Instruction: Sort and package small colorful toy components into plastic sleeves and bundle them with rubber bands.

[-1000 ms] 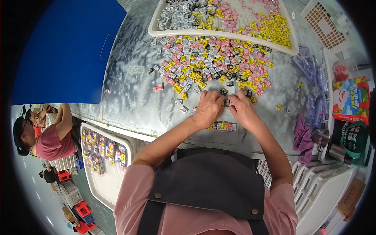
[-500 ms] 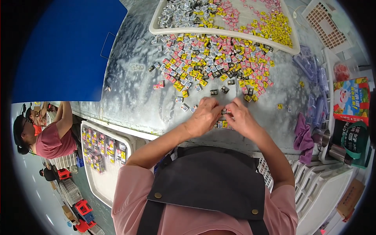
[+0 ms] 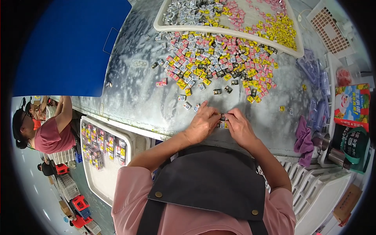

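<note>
At the near edge of the table, my left hand and my right hand face each other with their fingers closed. Between their fingertips is a small group of tiny box-shaped pieces, black and yellow among them; my fingers partly cover it. Both hands press the group from its two sides. Just beyond my fingers lie a few loose black pieces and white-and-blue pieces. Farther off spreads a large heap of pink, yellow, white and black pieces.
A white tray of sorted pieces stands behind the heap. Left of me, a second white tray holds bundled sets. A purple cloth, clear plastic holders and a metal cup lie right. A co-worker sits left beyond a blue panel.
My hands have come down from above the small group to its sides, a little nearer to me. The piece held up between my fingertips is now down at the group. The view has shifted slightly.
</note>
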Action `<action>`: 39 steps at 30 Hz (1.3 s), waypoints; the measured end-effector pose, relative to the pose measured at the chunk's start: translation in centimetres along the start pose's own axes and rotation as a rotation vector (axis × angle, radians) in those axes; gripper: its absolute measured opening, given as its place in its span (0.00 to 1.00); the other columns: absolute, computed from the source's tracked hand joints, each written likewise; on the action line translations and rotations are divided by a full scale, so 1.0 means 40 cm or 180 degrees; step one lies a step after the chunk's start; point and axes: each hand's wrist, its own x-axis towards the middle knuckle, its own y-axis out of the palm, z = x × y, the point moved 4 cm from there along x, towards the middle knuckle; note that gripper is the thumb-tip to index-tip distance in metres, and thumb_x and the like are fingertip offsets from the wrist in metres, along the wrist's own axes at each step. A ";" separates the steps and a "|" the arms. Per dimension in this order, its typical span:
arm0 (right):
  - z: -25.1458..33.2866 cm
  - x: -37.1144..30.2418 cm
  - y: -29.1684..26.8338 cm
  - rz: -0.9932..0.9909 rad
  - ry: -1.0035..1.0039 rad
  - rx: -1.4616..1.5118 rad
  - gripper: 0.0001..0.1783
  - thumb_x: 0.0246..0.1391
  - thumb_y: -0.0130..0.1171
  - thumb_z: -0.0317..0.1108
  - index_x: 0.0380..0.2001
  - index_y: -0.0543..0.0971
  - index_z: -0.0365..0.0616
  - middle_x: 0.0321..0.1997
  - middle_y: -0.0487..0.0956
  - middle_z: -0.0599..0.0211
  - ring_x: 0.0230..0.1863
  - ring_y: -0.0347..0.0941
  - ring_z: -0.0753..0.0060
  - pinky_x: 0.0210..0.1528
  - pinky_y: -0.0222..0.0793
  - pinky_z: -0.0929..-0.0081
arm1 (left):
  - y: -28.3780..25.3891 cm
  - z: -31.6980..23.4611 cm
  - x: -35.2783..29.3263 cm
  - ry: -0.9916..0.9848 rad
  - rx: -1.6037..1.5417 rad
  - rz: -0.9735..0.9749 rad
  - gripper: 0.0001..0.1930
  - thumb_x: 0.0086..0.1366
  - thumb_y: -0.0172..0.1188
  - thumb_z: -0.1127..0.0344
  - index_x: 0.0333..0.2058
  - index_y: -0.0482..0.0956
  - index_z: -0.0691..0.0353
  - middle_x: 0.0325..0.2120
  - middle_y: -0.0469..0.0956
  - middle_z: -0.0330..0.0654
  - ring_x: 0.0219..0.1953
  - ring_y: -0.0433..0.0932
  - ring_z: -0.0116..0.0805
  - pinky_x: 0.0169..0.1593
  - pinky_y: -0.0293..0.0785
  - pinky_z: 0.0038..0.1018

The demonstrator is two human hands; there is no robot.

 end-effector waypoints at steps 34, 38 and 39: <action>-0.016 -0.040 -0.067 -0.0480 0.0430 -0.0243 0.17 0.55 0.56 0.20 0.48 0.79 0.38 0.47 0.75 0.53 0.49 0.73 0.48 0.51 0.71 0.58 | 0.042 -0.030 -0.028 0.0278 0.1011 0.0586 0.36 0.57 0.69 0.51 0.62 0.71 0.61 0.61 0.65 0.57 0.62 0.66 0.54 0.70 0.47 0.62; -0.018 -0.020 -0.077 -0.0538 0.0352 0.0004 0.14 0.58 0.56 0.21 0.48 0.79 0.38 0.46 0.76 0.52 0.45 0.75 0.46 0.48 0.73 0.60 | 0.042 -0.034 -0.049 0.0474 0.1046 0.0671 0.36 0.55 0.70 0.52 0.60 0.73 0.60 0.60 0.66 0.56 0.61 0.67 0.51 0.71 0.47 0.61; -0.019 -0.009 -0.077 -0.0533 0.0380 0.0047 0.14 0.58 0.56 0.22 0.48 0.79 0.38 0.46 0.76 0.51 0.45 0.76 0.46 0.48 0.72 0.60 | 0.035 -0.035 -0.055 0.0480 0.0968 0.0652 0.34 0.54 0.70 0.52 0.59 0.75 0.58 0.60 0.67 0.54 0.60 0.69 0.50 0.71 0.48 0.60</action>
